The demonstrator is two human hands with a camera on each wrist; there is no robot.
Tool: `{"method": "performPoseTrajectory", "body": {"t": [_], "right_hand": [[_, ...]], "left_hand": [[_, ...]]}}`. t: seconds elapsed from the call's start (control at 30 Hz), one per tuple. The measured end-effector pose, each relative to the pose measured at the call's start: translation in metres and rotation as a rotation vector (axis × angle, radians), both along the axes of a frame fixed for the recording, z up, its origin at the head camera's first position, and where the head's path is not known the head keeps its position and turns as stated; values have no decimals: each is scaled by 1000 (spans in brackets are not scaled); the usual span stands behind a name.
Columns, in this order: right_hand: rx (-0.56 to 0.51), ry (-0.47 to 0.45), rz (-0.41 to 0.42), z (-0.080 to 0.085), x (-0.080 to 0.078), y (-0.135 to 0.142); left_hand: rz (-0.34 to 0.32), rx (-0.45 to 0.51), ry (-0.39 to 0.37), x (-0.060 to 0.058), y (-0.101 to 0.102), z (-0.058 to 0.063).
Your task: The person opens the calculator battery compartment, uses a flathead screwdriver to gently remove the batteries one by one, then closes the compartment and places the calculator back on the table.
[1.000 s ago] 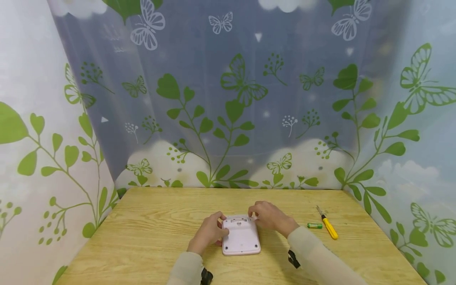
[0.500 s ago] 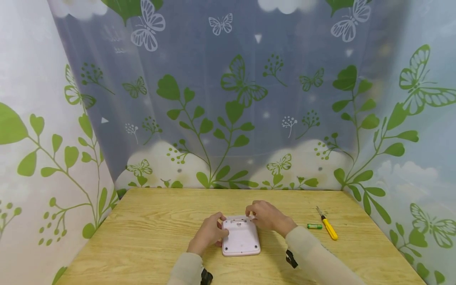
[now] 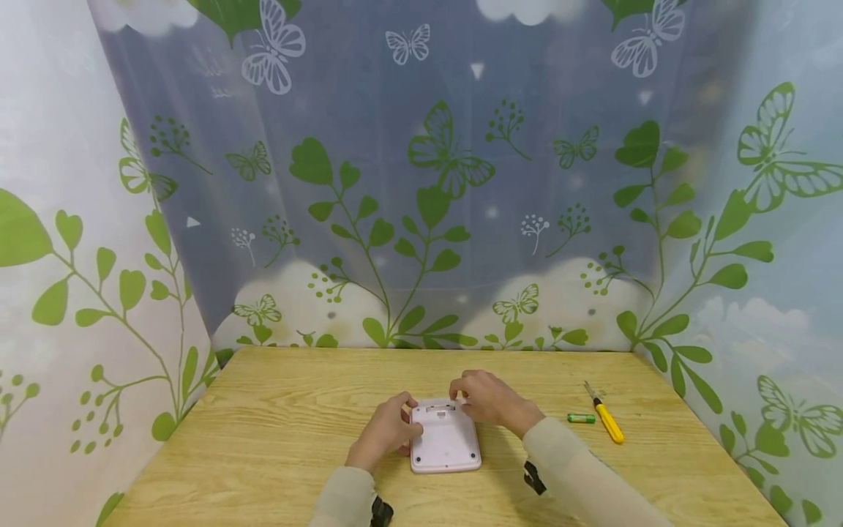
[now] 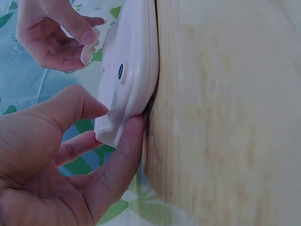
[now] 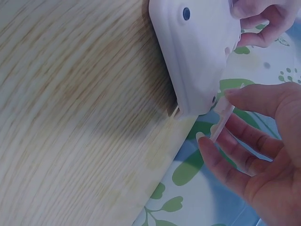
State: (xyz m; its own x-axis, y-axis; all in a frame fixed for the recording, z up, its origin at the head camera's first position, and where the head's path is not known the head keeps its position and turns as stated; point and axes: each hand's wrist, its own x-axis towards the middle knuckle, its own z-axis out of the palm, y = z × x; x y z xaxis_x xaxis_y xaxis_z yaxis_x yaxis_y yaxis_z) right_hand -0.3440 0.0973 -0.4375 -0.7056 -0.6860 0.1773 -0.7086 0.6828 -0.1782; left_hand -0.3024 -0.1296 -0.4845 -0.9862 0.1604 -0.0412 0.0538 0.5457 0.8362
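Observation:
A pale pink device, which looks like a desk calculator (image 3: 446, 448), lies back side up on the wooden table, with small dark feet at its corners. Near its far edge is an uncovered battery compartment (image 3: 440, 408). My left hand (image 3: 384, 430) grips the left edge, thumb on the back and fingers around the side. Between the thumb and fingers of my right hand (image 3: 490, 401) is a small pale battery cover (image 5: 225, 113), held just above the far right corner. It stands apart from the calculator in the right wrist view. The compartment's inside is too small to make out.
To the right on the table (image 3: 296, 410) lies a green battery (image 3: 581, 418). Beside it is a screwdriver (image 3: 609, 424) with a yellow handle, its tip pointing away. A patterned curtain (image 3: 395, 183) rises behind the table's far edge.
My right hand has shifted slightly left, over the calculator's far edge, with the battery cover. My left hand and the calculator stay where they were.

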Motion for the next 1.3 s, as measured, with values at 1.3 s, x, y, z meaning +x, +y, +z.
{"method": "performPoseTrajectory", "body": {"t": [1.3], "right_hand": [[-2, -4, 22, -5, 0, -30]], "left_hand": [[-4, -11, 3, -3, -1, 0]]}}
